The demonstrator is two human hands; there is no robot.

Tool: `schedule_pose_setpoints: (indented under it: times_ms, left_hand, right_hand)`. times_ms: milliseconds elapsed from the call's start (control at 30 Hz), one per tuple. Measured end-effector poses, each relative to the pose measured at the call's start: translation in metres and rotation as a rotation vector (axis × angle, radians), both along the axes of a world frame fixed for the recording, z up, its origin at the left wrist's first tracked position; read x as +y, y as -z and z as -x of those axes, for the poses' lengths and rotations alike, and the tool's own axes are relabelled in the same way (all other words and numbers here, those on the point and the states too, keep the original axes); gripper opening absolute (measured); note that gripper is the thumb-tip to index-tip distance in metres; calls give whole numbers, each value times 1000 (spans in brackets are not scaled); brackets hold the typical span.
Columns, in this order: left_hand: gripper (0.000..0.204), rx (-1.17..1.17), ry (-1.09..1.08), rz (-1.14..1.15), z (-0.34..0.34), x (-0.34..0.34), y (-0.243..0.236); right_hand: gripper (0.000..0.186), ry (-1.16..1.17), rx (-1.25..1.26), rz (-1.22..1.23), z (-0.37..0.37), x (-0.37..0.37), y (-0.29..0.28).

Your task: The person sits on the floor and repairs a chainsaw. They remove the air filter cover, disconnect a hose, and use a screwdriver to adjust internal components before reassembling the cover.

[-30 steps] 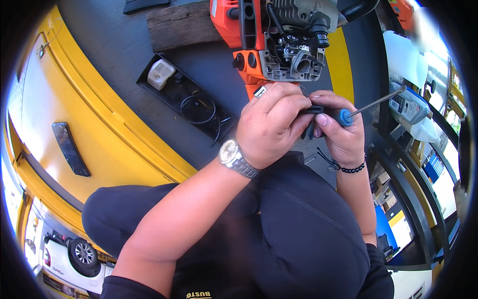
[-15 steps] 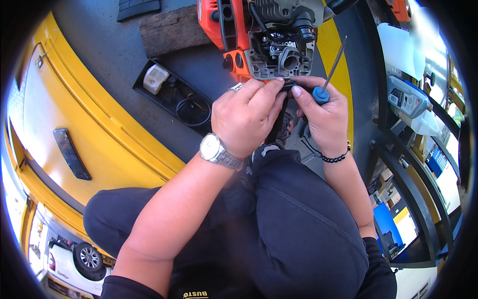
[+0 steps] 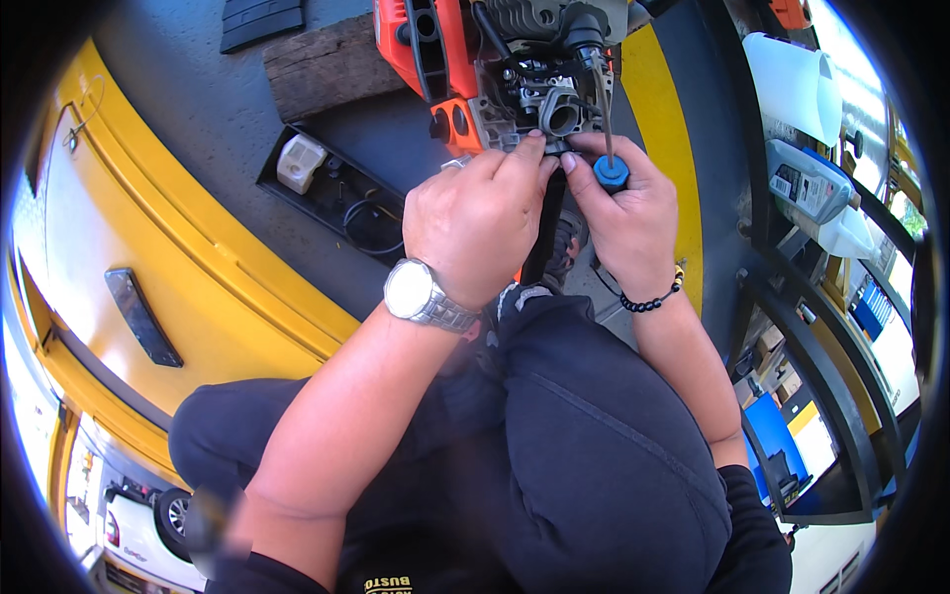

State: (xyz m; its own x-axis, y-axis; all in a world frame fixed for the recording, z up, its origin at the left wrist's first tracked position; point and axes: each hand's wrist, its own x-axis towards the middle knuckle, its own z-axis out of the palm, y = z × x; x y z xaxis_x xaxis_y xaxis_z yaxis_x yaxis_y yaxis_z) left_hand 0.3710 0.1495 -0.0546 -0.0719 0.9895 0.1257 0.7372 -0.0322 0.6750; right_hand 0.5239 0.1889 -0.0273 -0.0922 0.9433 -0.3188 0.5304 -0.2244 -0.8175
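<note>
In front of me stands an orange and grey small engine (image 3: pixel 497 117), like an opened chainsaw, its round intake and inner parts bare. My left hand (image 3: pixel 473 223), with a wristwatch, has its fingertips closed at the engine's near edge. Between them and my right fingertips is a small black part (image 3: pixel 557 147), mostly covered by the fingers. My right hand (image 3: pixel 638 218) also keeps a screwdriver (image 3: pixel 612 175) in its grip. Its blue handle rests against the fingers, and its thin shaft points away over the engine's right side.
Left of the engine, a black tray (image 3: pixel 346 230) holds a white part (image 3: pixel 300 163) and a cable. Behind it lies a wooden block (image 3: pixel 322 71). A phone (image 3: pixel 143 317) lies on the yellow surface (image 3: pixel 213 297) at left. Bottles (image 3: pixel 809 186) stand on a dark rack at right.
Both hands have shifted slightly left and away from me, still pinching at the engine's edge. The screwdriver's shaft has swung from leaning right to pointing nearly straight ahead.
</note>
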Motion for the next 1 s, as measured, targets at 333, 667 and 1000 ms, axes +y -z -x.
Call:
schedule_pose_setpoints:
  times_ms: [333, 667, 1000]
  left_hand:
    - [20, -89, -28, 120, 0, 3, -13]
    - [20, -169, -123, 279, 1, 4, -12]
    - [21, -36, -41, 147, 27, 1, -3]
  right_hand:
    - [23, -126, -62, 236, -9, 28, -10]
    - [25, -366, -114, 114, -4, 40, -6]
    - [26, -309, -91, -118, 12, 18, 8]
